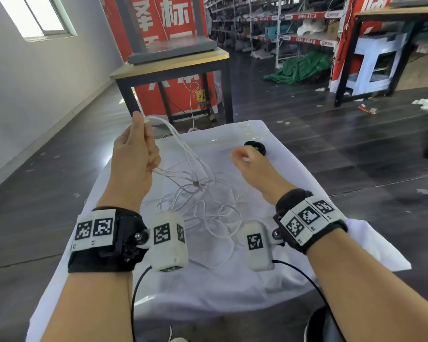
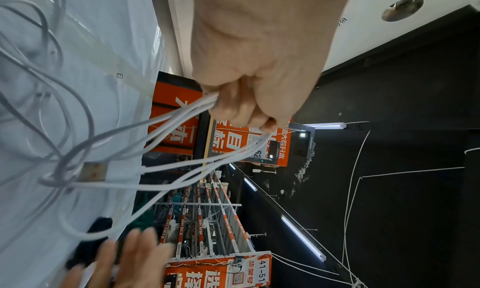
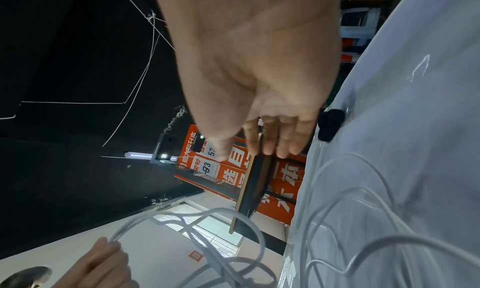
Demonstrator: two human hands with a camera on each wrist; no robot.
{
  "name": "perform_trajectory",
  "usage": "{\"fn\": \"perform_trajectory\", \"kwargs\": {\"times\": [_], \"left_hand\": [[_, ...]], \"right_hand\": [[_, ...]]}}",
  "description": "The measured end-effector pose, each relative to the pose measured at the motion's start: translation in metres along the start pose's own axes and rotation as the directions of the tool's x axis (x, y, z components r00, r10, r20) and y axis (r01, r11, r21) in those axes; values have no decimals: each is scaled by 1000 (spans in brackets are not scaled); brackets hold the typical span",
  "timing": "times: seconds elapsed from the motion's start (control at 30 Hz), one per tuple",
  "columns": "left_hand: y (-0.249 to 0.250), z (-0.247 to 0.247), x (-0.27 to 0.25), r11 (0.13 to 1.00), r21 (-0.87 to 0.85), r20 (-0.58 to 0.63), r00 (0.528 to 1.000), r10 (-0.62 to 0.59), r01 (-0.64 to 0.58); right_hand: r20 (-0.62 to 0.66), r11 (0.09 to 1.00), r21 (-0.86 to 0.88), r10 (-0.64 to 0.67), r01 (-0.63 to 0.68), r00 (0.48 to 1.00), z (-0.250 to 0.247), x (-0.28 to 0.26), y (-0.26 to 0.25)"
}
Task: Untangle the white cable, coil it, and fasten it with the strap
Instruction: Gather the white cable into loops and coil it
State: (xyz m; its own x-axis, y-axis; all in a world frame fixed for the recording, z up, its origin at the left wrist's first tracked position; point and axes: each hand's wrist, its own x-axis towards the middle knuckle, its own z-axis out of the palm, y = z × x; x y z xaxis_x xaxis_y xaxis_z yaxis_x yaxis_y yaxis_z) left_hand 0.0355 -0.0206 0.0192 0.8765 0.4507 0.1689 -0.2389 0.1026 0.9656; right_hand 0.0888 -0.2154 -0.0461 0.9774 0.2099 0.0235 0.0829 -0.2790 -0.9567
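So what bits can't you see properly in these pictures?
- Black strap: head view, the right hand covers part of it; its shape is unclear.
- White cable: head view, its loops overlap, so knots can't be traced.
- Left hand: left wrist view, curled fingers hide how many strands it grips.
- Right hand's fingertips: right wrist view, blurred.

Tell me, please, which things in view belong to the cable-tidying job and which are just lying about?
Belong to the job:
white cable, several strands gripped in the left hand
black strap, on the white cloth beyond the right hand

Just lying about:
green tarp
paper scraps
wooden table
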Motion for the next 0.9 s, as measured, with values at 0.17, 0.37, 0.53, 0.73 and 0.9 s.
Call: {"fn": "perform_trajectory", "kwargs": {"times": [0.17, 0.37, 0.53, 0.73, 0.9], "left_hand": [[1, 8, -5, 999, 24, 196, 980, -40, 36], [2, 9, -5, 971, -182, 199, 972, -121, 158], [-6, 8, -1, 940, -271, 142, 974, -173, 207], [-5, 11, -2, 938, -286, 157, 975, -157, 197], [-6, 15, -3, 923, -325, 188, 970, -152, 207]], "right_hand": [[299, 983, 29, -184, 183, 936, 12, -9, -13], [445, 977, 199, -160, 77, 881, 22, -11, -12], [515, 946, 311, -84, -95, 853, 21, -16, -19], [509, 985, 168, -59, -32, 859, 24, -19, -19], [603, 996, 64, -88, 62, 793, 25, -22, -20]]}}
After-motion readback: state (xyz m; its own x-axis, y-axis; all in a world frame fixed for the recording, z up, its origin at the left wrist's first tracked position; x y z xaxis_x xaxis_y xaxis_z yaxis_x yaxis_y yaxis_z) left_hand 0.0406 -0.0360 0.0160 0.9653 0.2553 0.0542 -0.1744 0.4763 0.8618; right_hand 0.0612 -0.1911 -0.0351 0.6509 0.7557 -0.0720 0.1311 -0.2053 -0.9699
